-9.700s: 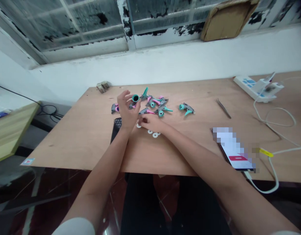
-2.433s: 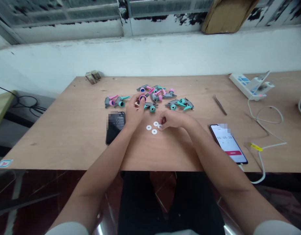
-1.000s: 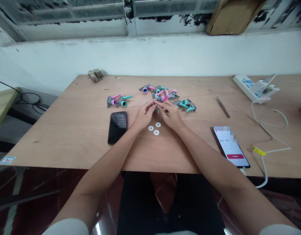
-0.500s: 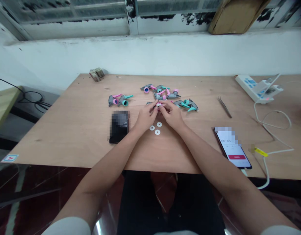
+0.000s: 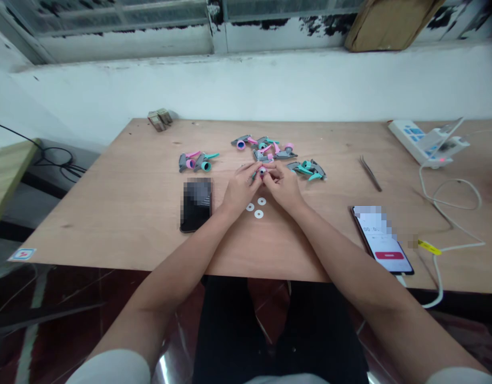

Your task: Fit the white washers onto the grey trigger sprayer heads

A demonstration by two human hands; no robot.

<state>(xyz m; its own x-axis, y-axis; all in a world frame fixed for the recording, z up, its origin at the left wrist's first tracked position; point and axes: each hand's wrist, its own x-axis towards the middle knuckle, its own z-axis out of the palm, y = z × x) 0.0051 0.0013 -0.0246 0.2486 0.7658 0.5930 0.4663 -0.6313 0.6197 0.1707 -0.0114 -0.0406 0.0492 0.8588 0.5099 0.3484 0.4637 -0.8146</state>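
Held piece: a small pink-and-white part [image 5: 262, 170] between the fingertips above the bench [image 5: 121, 202]; its round end shows a dark centre, and the rest is hidden by fingers.
Left grip: the left hand [image 5: 241, 188] grasps the part from its left side, thumb and fingertips pinched on it.
Right grip: the right hand [image 5: 285, 186] grasps the same part from the opposite side, fingertips close to the left ones.
Open collars: the pink nozzle head [image 5: 185, 162] and teal nozzle head [image 5: 205, 164] lie side by side at left, round mouths facing forward; dark blue shows inside the rear nozzle head [image 5: 241, 144].
Other nozzles: a mixed cluster [image 5: 286, 154] sits behind the hands, a teal group [image 5: 307, 169] beside the right one.
White washers: three flat rings [image 5: 259, 214] between the forearms.
Socket strip: the power strip [image 5: 402, 132] has white plugs in it, near the back right edge.
Bench edges: the front edge passes beneath both forearms; plain wood stretches from the dark phone [image 5: 196, 218] to the slanting left edge.
Right side: tweezers [image 5: 371, 173] lie well apart from the right hand, behind the lit phone [image 5: 384, 242] by the front edge.
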